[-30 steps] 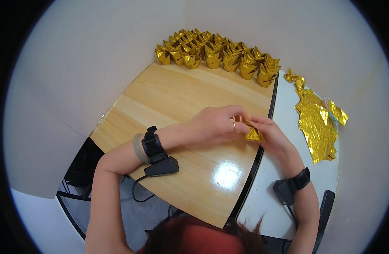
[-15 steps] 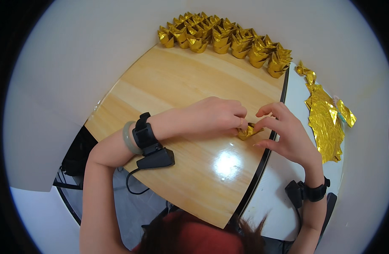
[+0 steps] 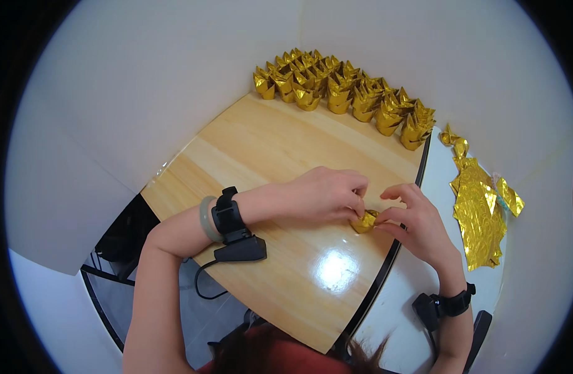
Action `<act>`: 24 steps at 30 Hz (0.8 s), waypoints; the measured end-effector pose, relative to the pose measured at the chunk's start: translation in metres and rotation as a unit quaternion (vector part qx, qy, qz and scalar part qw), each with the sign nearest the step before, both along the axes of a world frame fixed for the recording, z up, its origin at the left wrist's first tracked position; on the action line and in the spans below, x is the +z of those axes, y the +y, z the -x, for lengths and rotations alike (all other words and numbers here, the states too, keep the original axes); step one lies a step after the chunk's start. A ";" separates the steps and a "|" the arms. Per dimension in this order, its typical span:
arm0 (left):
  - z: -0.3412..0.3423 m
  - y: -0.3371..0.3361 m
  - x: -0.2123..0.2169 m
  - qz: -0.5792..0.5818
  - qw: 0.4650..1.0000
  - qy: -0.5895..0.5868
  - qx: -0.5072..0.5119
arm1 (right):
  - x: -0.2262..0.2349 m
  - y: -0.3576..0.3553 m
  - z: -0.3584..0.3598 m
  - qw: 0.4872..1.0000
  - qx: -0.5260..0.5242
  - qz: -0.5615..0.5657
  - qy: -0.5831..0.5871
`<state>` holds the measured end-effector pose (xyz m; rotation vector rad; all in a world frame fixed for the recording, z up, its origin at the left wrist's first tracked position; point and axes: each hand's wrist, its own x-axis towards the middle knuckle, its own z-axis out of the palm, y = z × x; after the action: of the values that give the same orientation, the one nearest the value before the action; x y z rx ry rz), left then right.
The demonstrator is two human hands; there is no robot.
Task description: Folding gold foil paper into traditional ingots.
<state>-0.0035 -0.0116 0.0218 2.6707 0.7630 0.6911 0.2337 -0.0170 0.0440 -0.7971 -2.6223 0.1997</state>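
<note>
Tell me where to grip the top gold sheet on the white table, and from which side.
Take the top gold sheet by its near, lower edge, coming from the right hand side. It lies flat on the white table, so a pinch at a free edge or corner seems easier than pressing on the middle. Its far end narrows into crumpled pieces, a poorer hold.

We see a pale wooden worktop with a glare spot, a white table beside it, plain white walls around.

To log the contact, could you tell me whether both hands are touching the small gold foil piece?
Touching: the head view shows fingertips of the left hand and right hand pinching the gold foil piece between them.
</note>
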 end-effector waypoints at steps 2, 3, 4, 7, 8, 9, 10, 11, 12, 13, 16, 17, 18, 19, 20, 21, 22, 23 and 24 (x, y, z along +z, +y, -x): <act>0.006 0.009 0.001 0.005 1.000 0.003 0.020 | 0.002 0.002 -0.002 0.999 -0.011 -0.004 0.030; 0.015 0.025 0.001 -0.014 0.998 -0.019 0.066 | 0.006 0.004 -0.005 0.995 -0.049 0.010 0.087; 0.023 0.043 -0.001 -0.030 0.993 -0.044 0.109 | 0.009 0.006 -0.010 0.986 -0.089 0.025 0.142; 0.050 0.091 0.006 -0.147 0.972 0.021 0.184 | 0.011 0.017 -0.025 0.982 -0.121 0.034 0.138; 0.056 0.103 0.009 -0.159 0.953 0.065 0.249 | 0.011 0.021 -0.029 0.979 -0.140 0.039 0.140; 0.059 0.115 0.008 -0.167 0.930 0.107 0.308 | 0.008 0.024 -0.034 0.979 -0.146 0.032 0.135; 0.064 0.124 0.006 -0.170 0.929 0.107 0.310 | 0.008 0.025 -0.035 0.980 -0.144 0.029 0.136; 0.069 0.132 0.003 -0.178 0.927 0.115 0.310 | 0.008 0.025 -0.035 0.979 -0.149 0.041 0.131; 0.070 0.138 0.002 -0.187 0.925 0.122 0.307 | 0.007 0.026 -0.036 0.978 -0.156 0.051 0.127; 0.072 0.141 -0.001 -0.190 0.924 0.122 0.308 | 0.006 0.027 -0.037 0.978 -0.155 0.048 0.127; 0.073 0.137 -0.003 -0.226 0.928 0.019 0.296 | 0.002 0.030 -0.039 0.980 -0.151 0.061 0.118; 0.074 0.135 0.000 -0.236 0.910 -0.050 0.338 | 0.002 0.032 -0.041 0.981 -0.150 0.035 0.117; 0.073 0.132 0.003 -0.244 0.887 -0.120 0.374 | 0.003 0.032 -0.044 0.981 -0.154 0.010 0.115; 0.074 0.130 0.005 -0.243 0.888 -0.121 0.372 | 0.004 0.032 -0.048 0.981 -0.157 0.011 0.115; 0.077 0.127 0.007 -0.197 0.884 -0.095 0.413 | 0.007 0.033 -0.052 0.978 -0.174 0.008 0.117; 0.085 0.122 0.009 -0.154 0.873 -0.066 0.458 | 0.009 0.035 -0.054 0.975 -0.185 0.006 0.122; 0.096 0.123 0.005 -0.157 0.870 -0.065 0.463 | 0.013 0.036 -0.056 0.976 -0.178 0.004 0.124; 0.108 0.127 -0.004 -0.095 0.895 -0.036 0.433 | 0.016 0.036 -0.059 0.971 -0.218 0.011 0.096; 0.116 0.132 -0.012 -0.032 0.915 -0.007 0.402 | 0.019 0.037 -0.063 0.964 -0.257 0.018 0.068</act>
<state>-0.1199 0.1199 0.0102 2.3262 1.8934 0.9070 0.2969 0.0196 0.0630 -1.3876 -2.1983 0.1485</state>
